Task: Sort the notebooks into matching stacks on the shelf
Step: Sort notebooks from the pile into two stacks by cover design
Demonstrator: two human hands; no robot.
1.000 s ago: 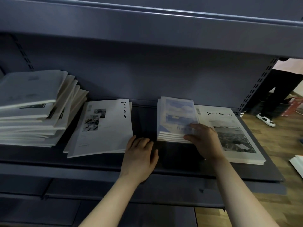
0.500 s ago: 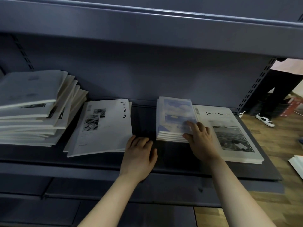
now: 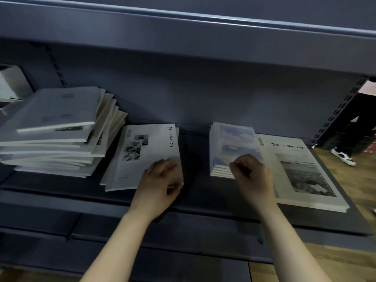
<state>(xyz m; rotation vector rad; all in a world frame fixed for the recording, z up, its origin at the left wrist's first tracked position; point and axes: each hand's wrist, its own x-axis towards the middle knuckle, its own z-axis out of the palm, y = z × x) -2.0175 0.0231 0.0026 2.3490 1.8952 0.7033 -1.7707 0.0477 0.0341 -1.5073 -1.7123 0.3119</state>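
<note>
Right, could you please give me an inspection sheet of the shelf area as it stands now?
Surface: dark metal shelf, bare between the two middle piles.
Job's things: tall stack of notebooks at left, untidy; white notebook beside it, lying on at least one more; small stack with sky covers right of centre; wide stack with a photo cover at far right.
Clutter: pale object at the left edge, cut off, unidentified.
Hands: left hand grips the white notebook's near right corner; right hand, fingers curled, appears to pinch the small stack's near corner.
Cables: nothing seen.
Surroundings: upper shelf overhead; wood floor at right, with another person's legs and shoe.
</note>
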